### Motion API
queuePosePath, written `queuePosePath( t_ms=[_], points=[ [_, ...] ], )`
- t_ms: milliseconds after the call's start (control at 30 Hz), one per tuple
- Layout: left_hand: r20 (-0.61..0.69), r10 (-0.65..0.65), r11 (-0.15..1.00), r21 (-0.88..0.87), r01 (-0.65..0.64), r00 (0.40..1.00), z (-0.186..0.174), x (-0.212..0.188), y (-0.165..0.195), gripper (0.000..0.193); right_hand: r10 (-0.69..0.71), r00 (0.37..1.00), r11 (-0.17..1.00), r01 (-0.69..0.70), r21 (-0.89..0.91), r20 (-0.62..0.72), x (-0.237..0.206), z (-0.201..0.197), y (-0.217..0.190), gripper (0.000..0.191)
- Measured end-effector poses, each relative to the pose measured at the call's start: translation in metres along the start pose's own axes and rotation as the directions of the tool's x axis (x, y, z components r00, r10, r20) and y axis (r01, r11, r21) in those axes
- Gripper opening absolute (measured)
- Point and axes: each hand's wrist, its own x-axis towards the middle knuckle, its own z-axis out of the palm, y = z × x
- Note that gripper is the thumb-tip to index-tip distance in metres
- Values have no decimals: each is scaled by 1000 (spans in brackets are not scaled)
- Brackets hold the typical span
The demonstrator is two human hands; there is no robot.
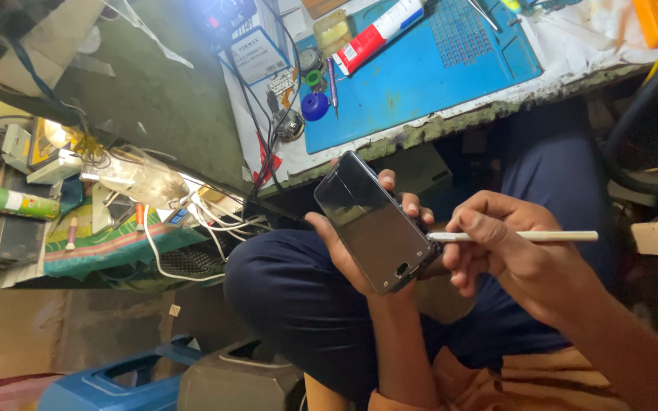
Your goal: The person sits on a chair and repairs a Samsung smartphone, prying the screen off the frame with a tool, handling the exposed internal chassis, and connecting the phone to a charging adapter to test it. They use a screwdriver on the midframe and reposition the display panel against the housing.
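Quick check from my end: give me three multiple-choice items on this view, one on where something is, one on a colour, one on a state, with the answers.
1. Where is the tip of the thin white tool?
A. On the blue mat
B. At the side edge of the phone
C. On the floor

2. What colour is the work mat on the bench?
A. Blue
B. Green
C. Black

3. What state is the phone screen in?
A. Lit with a picture
B. Dark
C. Taken off and lying on the bench

Answers:
1 B, the right hand holds the tool with its tip against the phone's side edge.
2 A, the mat is bright blue.
3 B, the glass is dark and only shows reflections while the left hand cradles the phone over the lap.
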Motion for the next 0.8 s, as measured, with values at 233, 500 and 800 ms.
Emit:
queuePosePath(
  t_ms=[233,500,800],
  points=[
    [-88,38,997,74,-31,995,4,-4,3,81,-31,998,988,22,-152,-59,-8,-13,11,57],
    [-38,191,944,281,-173,981,14,-12,3,76,-402,912,829,328,-453,-76,-36,6,5,32],
    [-30,161,740,665,-100,987,19,-22,8,99,-153,970,959,100,-265,-186,-11,10,14,29]
  ],
)
